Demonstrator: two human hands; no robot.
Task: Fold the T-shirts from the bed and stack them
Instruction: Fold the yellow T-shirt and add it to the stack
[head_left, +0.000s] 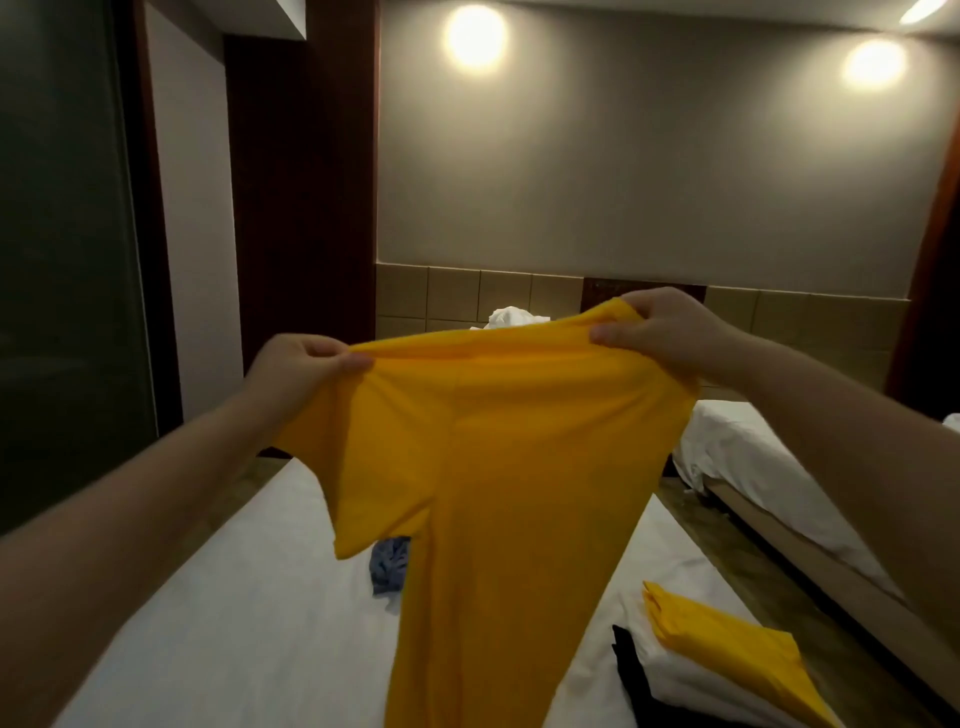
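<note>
Two hands, left hand (306, 364) and right hand (660, 332), pinch the limp, light yellow cotton T-shirt (493, 467) at its shoulders, likely the best hold

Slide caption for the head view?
A yellow T-shirt held by left hand and right hand over the bed; folded stack nearby.

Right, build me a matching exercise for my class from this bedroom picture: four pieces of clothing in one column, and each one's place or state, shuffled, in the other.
Column 1
1. unfolded yellow T-shirt
2. folded yellow T-shirt
3. blue garment
4. black garment

Column 2
A. crumpled on the bed
B. top of the stack
C. held up by the left hand and right hand
D. bottom of the stack

Pairs: 1-C, 2-B, 3-A, 4-D
</note>
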